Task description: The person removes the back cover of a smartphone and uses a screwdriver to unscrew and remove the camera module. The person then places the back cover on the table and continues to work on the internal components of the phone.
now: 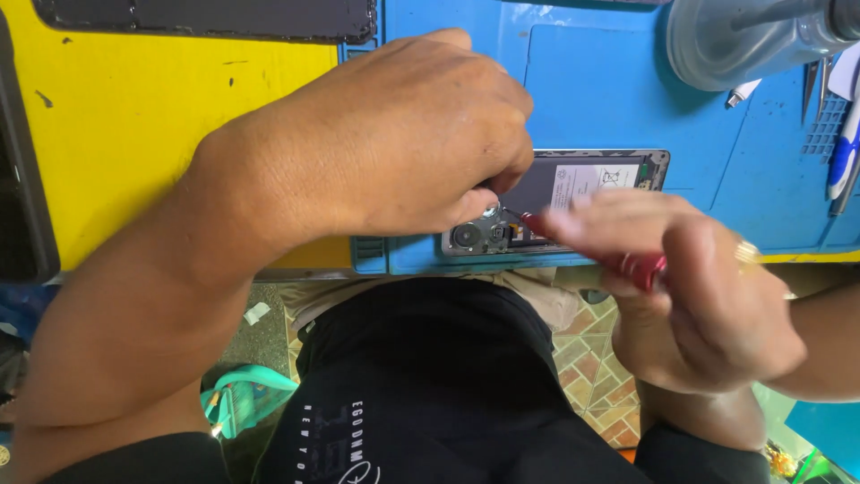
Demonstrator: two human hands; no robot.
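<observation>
- Two hands are seen: the left hand (403,134) and the right hand (690,287).
- One open phone (582,184) is seen.
- One red screwdriver (618,260) is seen.
- One blue mat (609,90) is seen.

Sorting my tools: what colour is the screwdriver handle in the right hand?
Red, seen in the head view: the screwdriver in the right hand.

A blue work mat (609,85) covers the bench beside a yellow surface (134,116). A dark panel (206,18) lies along the far edge, a clear grey container (743,40) and pens (842,143) at the right. Patterned floor tiles (596,358) show below.
</observation>
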